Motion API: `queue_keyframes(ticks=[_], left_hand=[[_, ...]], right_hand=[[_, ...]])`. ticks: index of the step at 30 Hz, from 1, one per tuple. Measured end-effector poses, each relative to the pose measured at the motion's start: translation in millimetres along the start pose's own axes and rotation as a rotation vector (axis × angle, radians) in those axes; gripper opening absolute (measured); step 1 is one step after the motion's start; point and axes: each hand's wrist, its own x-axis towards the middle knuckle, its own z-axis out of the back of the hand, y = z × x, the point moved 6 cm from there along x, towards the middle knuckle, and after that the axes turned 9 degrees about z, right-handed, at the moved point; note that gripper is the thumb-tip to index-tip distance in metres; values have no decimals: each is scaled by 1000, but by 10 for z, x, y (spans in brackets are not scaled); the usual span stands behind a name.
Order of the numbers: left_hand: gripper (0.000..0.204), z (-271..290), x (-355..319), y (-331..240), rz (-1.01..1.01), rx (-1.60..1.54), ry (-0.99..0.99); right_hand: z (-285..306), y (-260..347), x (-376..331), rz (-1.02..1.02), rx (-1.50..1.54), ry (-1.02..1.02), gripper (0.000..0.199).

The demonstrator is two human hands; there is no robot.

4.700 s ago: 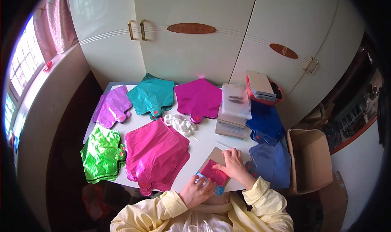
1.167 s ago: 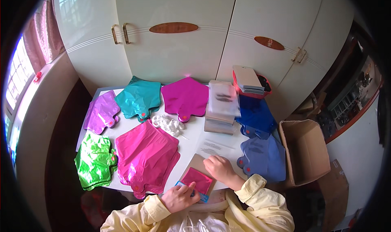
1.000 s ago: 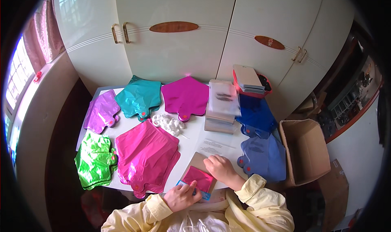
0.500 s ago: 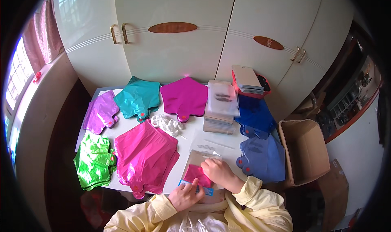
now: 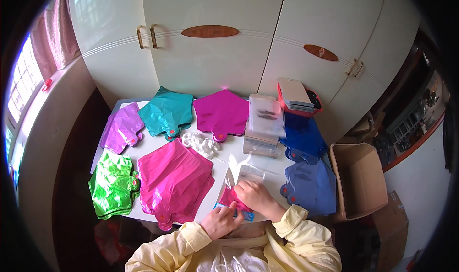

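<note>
In front of me lies a clear plastic bag (image 5: pixel 233 172) with a folded pink foil balloon (image 5: pixel 228 195) and a blue-edged card (image 5: pixel 248 216) at its near end. My left hand (image 5: pixel 221 221) is at the near edge of this bag, thumb and fingers closed on it beside the card. My right hand (image 5: pixel 256 198) reaches over from the right, its fingers bent down and pressed together on the bag beside the pink foil. Its fingertips are partly hidden. The bag's far end stands up, catching the light.
Stacked star-shaped foil balloons ring the white table: green (image 5: pixel 113 186), large pink (image 5: pixel 176 181), purple (image 5: pixel 122 128), teal (image 5: pixel 166 112), magenta (image 5: pixel 222 110), blue (image 5: pixel 311 186). White string (image 5: pixel 201 144), a pile of clear bags (image 5: pixel 266 121), a red basket (image 5: pixel 313 110) and an open cardboard box (image 5: pixel 358 176) are nearby.
The bag's far end has lifted and flared upward. Both hands stay at the bag, with small finger movements. The whole view has shifted slightly.
</note>
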Motion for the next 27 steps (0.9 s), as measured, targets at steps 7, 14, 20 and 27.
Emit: queue_keyframes(ticks=[7, 14, 20, 27], left_hand=[[33, 34, 75, 49, 18, -17, -75], [31, 338, 118, 53, 38, -14, -183], [33, 385, 240, 62, 95, -32, -177], [32, 384, 321, 218, 210, -236, -88]], right_hand=[[357, -114, -12, -129, 160, -181, 11], [-35, -36, -701, -919, 1789, -917, 48], [-406, 425, -804, -708, 2389, -843, 51], [-350, 429, -750, -931, 2016, -948, 27]])
